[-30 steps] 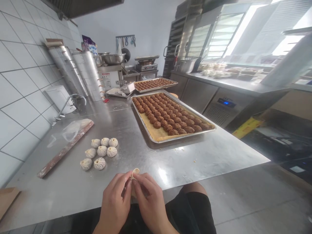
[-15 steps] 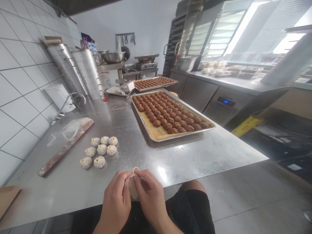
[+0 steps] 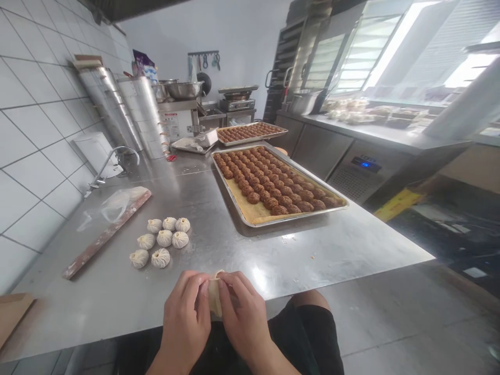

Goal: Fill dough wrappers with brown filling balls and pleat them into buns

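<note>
Between my two hands, near the front edge of the steel table, a pale dough wrapper (image 3: 214, 298) is stretched, its upper rim curled. My left hand (image 3: 187, 307) pinches its left side between thumb and fingers. On the other side my right hand (image 3: 244, 310) grips it the same way. Whether filling lies inside the wrapper cannot be seen. Several pleated dumplings (image 3: 164, 238) stand in a cluster on the table, to the left and beyond my hands.
A large tray (image 3: 258, 224) of brown filling balls lies beyond my hands, and a second tray (image 3: 250, 139) stands farther back. At left a floured wooden board (image 3: 105, 237) sits under plastic film. Stacked steel cylinders (image 3: 142, 120) and a tap (image 3: 113, 156) line the tiled wall.
My hands have drawn slightly apart, and more of the dough wrapper shows between them. The whole view has shifted a little.
</note>
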`<state>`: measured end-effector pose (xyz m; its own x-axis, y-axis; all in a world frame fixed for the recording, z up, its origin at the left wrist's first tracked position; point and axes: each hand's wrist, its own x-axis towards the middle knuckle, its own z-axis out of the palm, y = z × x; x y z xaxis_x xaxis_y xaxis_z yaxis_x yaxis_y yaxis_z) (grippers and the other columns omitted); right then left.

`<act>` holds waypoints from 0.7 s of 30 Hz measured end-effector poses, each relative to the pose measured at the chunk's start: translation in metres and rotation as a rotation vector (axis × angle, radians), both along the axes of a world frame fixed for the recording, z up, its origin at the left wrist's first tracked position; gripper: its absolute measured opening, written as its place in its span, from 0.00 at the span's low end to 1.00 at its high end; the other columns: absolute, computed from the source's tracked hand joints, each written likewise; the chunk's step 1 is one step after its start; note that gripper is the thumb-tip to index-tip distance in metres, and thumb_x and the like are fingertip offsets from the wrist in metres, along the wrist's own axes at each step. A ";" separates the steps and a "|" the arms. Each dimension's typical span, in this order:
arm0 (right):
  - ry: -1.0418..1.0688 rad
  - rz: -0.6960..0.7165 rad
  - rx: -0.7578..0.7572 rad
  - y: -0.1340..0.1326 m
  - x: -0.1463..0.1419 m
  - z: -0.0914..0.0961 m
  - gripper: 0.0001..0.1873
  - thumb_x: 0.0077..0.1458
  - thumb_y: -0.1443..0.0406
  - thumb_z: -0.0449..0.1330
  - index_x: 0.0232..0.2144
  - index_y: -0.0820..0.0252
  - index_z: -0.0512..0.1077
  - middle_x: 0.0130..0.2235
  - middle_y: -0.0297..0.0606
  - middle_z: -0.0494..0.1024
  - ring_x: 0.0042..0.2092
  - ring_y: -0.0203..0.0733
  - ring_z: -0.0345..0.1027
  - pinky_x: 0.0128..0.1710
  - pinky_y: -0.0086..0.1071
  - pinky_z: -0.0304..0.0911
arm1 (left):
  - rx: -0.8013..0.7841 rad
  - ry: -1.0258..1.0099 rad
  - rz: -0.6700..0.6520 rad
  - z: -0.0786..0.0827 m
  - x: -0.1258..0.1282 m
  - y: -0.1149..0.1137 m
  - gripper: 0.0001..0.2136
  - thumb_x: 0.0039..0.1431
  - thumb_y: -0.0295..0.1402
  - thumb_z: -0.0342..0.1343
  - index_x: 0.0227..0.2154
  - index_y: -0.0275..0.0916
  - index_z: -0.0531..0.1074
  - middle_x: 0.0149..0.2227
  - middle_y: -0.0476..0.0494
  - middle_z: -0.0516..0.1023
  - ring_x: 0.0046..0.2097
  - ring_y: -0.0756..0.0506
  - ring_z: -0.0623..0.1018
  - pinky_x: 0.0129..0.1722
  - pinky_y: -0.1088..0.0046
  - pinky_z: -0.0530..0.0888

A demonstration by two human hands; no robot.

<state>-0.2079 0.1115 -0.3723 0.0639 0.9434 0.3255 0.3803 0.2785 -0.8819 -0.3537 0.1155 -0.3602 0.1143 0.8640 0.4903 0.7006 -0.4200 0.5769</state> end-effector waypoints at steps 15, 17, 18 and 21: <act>-0.012 0.052 0.059 0.003 0.005 0.010 0.09 0.68 0.65 0.56 0.43 0.53 0.77 0.46 0.41 0.81 0.48 0.45 0.77 0.49 0.38 0.74 | -0.226 -0.103 -0.009 -0.001 -0.003 -0.003 0.08 0.74 0.35 0.45 0.45 0.44 0.69 0.42 0.45 0.79 0.42 0.44 0.80 0.43 0.66 0.76; 0.080 0.061 -0.015 0.004 0.004 0.015 0.09 0.69 0.63 0.56 0.40 0.53 0.77 0.43 0.40 0.81 0.45 0.43 0.77 0.45 0.35 0.74 | -0.268 -0.135 -0.034 0.000 -0.004 -0.003 0.09 0.74 0.36 0.46 0.49 0.45 0.69 0.46 0.45 0.79 0.47 0.44 0.80 0.46 0.66 0.77; 0.115 0.065 -0.043 0.004 0.003 0.016 0.10 0.69 0.62 0.56 0.39 0.53 0.77 0.43 0.40 0.80 0.44 0.42 0.77 0.44 0.35 0.74 | -0.262 -0.138 -0.054 0.000 -0.004 -0.003 0.10 0.74 0.36 0.47 0.52 0.46 0.69 0.48 0.45 0.79 0.49 0.44 0.80 0.48 0.66 0.77; 0.147 0.092 -0.067 0.004 0.000 0.017 0.11 0.69 0.62 0.55 0.40 0.53 0.78 0.43 0.40 0.79 0.43 0.41 0.76 0.43 0.34 0.74 | -0.190 -0.105 -0.093 -0.003 -0.002 -0.002 0.14 0.72 0.35 0.50 0.57 0.48 0.68 0.49 0.45 0.79 0.51 0.46 0.80 0.50 0.69 0.76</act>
<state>-0.2076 0.1155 -0.3553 0.0186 0.9666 0.2556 0.2216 0.2453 -0.9438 -0.3558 0.1139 -0.3635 0.1545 0.9302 0.3330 0.5959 -0.3566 0.7196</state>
